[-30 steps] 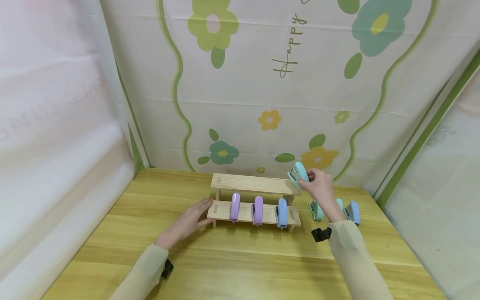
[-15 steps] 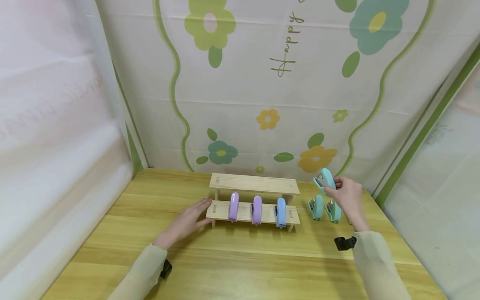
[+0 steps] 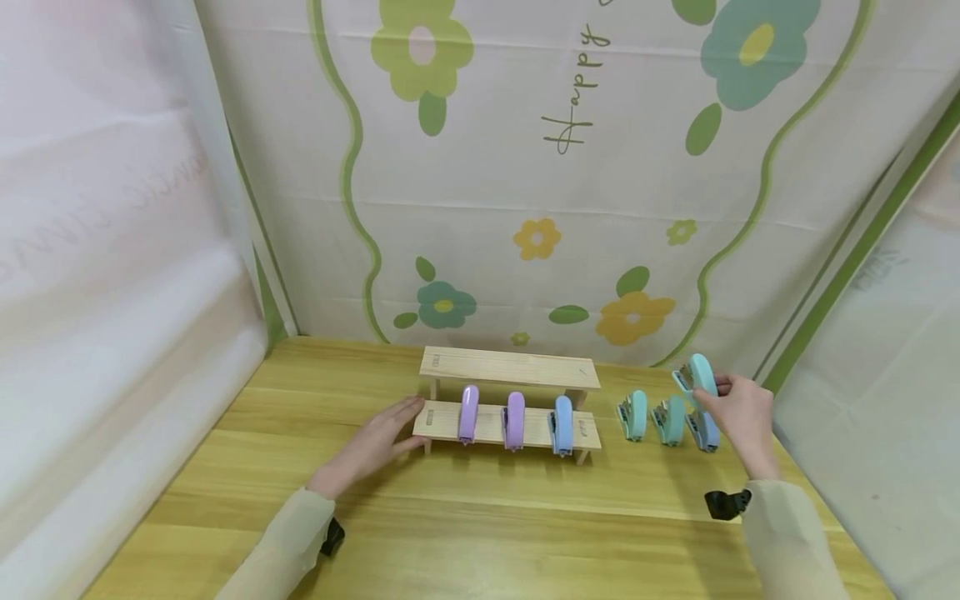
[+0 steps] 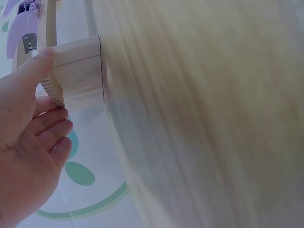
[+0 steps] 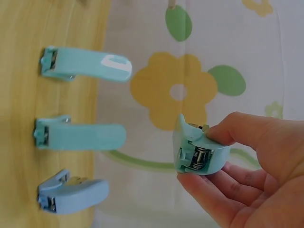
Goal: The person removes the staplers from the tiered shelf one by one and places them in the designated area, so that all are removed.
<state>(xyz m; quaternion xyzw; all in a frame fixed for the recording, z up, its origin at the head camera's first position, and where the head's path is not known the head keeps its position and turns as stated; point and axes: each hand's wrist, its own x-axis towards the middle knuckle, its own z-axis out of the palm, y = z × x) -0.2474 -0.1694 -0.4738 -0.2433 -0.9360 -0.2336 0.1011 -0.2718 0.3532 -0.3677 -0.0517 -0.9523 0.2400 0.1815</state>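
At right of head frame, a turq. stapler [image 3: 705, 375] is being pinched betw. thumb and fingers of the R hand [image 3: 742, 412], and is being held apart from the row on the table [image 3: 450, 533]. Below it, a grey-blue stapler [image 3: 703, 432] is being partly hidden by that hand in head view; to its left, a mid teal stapler [image 3: 673, 421] and an end teal stapler [image 3: 637, 415] are being supported by the tabletop. Near btm. ctr., the left end of a lower board [image 3: 491, 423] is being gripped by the L hand [image 3: 378, 433], thumb and fingers at opp. edges (left wrist view). Across that board, purple stapler no. 1 [image 3: 468, 414], purple stapler no. 2 [image 3: 514, 421] and a lt. blue stapler [image 3: 564, 425] are being carried, spaced apart. Just above in frame, an upper board [image 3: 510, 367] is being held up on legs. Background is being filled w/ floral cloth [image 3: 465, 183].
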